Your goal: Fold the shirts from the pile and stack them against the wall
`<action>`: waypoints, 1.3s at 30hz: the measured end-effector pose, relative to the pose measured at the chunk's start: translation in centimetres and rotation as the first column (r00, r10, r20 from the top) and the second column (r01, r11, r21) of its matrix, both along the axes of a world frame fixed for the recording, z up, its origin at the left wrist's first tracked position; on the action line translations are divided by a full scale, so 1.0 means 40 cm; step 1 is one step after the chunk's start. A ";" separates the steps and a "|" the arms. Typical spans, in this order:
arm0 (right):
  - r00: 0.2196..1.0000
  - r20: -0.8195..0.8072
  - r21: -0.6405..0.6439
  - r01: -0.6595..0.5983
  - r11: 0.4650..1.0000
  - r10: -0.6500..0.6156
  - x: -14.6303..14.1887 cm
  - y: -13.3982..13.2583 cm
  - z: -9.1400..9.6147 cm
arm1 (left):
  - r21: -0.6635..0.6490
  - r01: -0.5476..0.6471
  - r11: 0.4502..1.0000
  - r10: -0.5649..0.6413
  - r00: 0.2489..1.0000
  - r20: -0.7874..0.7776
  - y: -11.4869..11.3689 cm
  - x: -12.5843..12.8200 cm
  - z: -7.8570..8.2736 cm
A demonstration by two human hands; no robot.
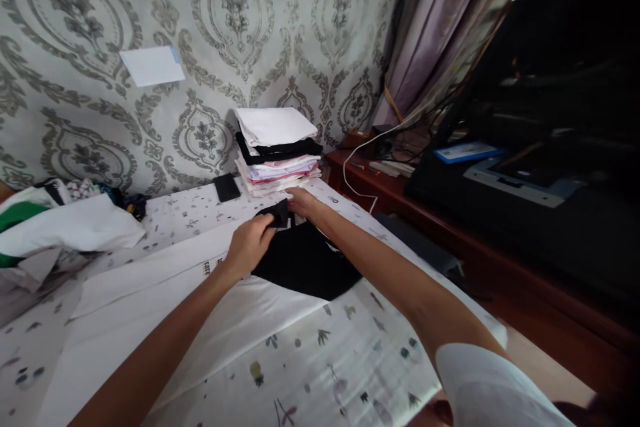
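A black garment [305, 263] lies on a white cloth [165, 280] spread over the patterned bed sheet [350, 360]. My left hand [250, 243] is closed on the garment's far edge, pinching a folded corner. My right hand [301, 202] is at the same far edge, fingers curled on the black fabric. Just behind both hands stands a stack of folded clothes [277, 150], white on top, then black, then pink and white layers.
A small black flat object [227, 187] lies by the wall left of the stack. Loose white and green clothes [55, 227] are heaped at the left. A dark wooden ledge [450, 227] with a white cable [360, 167] and a dark desk runs along the right.
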State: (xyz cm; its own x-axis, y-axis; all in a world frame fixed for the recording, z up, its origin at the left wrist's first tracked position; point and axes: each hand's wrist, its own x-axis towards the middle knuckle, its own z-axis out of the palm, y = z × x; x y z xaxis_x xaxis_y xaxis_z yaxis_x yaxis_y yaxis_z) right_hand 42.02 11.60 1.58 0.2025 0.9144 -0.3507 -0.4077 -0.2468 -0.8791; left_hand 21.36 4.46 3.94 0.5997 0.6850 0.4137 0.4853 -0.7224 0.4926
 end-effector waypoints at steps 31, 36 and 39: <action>0.080 0.997 0.058 -0.757 0.651 0.004 -0.019 -0.329 -0.003 | -0.134 -0.043 0.990 0.029 0.995 -0.100 -0.055 -0.266 -0.015; -0.022 0.999 0.002 -0.723 0.690 -0.026 -0.034 -0.360 -0.033 | -0.111 -0.061 0.992 0.040 0.982 -0.186 -0.046 -0.295 -0.026; 0.039 0.997 0.071 -0.635 0.769 -0.060 -0.055 -0.349 -0.028 | -0.056 0.059 0.997 -0.071 0.967 -0.244 -0.073 -0.227 -0.038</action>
